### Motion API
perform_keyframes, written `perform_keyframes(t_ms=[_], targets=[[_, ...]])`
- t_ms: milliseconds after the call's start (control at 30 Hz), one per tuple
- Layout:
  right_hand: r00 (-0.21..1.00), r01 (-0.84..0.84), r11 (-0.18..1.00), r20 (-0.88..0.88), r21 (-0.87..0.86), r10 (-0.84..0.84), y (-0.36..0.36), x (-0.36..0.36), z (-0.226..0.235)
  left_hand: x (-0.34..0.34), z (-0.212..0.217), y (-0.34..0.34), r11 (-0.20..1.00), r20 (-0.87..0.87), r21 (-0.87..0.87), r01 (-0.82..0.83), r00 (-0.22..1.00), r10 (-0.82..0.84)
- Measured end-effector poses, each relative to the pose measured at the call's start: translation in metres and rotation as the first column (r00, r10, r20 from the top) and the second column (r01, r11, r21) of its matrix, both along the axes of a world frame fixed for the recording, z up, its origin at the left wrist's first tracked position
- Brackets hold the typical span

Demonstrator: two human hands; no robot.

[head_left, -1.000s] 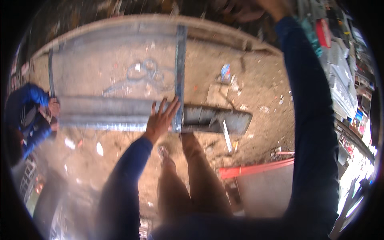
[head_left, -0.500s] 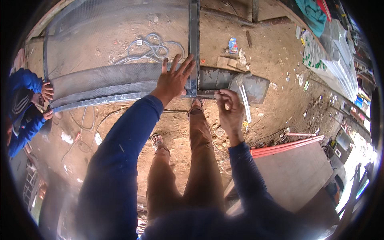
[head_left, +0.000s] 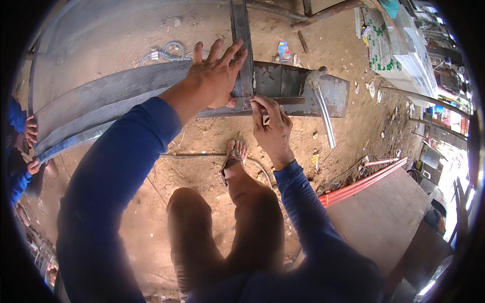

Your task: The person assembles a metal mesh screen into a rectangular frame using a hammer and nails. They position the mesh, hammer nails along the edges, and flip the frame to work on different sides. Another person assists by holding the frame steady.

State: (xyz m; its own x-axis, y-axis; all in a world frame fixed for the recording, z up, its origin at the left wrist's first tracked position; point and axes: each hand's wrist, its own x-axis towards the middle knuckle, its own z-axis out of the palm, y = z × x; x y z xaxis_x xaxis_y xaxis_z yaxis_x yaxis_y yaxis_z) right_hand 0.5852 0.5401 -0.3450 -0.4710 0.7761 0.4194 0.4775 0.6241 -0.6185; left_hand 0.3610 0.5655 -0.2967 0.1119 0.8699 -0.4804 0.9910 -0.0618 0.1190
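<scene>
A long grey metal frame covered in fine wire mesh (head_left: 101, 101) stretches across the dirt ground. My left hand (head_left: 214, 76) lies flat with spread fingers on the mesh where an upright metal bar (head_left: 242, 45) crosses the frame. My right hand (head_left: 273, 126) pinches the lower edge of the frame just below that crossing; what is between its fingertips is too small to tell. A grey metal stand (head_left: 303, 93) supports the frame to the right. At the far left another person's hands (head_left: 30, 136) hold the frame's other end.
My knees and a sandalled foot (head_left: 235, 154) are below the frame. A hammer-like tool (head_left: 323, 111) leans on the stand. A red-edged board (head_left: 384, 197) lies at the right. Coiled cable (head_left: 166, 50) and scraps lie beyond the mesh, with cluttered goods at the upper right.
My view has moved closer over the frame. My right hand came down from high up a second ago and now grips the frame's lower edge; my left hand stays pressed on the mesh.
</scene>
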Motion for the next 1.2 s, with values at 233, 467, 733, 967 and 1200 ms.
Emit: perform_keyframes(t_ms=[233,467,733,967,1200], targets=[[0.999,0.024,0.993,0.026,0.115,-0.027,-0.001,-0.001,-0.015,-0.003,-0.009,0.002,0.997,-0.048,0.041,0.067,0.997,-0.065],[0.999,0.050,0.983,-0.009,0.175,-0.049,-0.002,-0.001,-0.012,0.001,-0.003,0.010,0.996,-0.035,0.035,0.080,0.996,-0.079],[0.998,-0.003,0.975,0.065,0.221,-0.012,-0.010,-0.003,-0.016,-0.006,-0.030,0.003,0.991,-0.023,0.097,0.091,0.996,-0.090],[0.991,-0.119,0.954,0.085,0.276,0.099,0.004,0.002,-0.011,0.000,-0.009,0.004,0.997,-0.067,0.031,0.068,0.996,-0.066],[0.988,-0.113,0.966,0.130,0.232,0.084,0.007,0.009,-0.016,0.003,-0.014,0.007,0.996,-0.093,0.056,0.069,0.994,-0.063]])
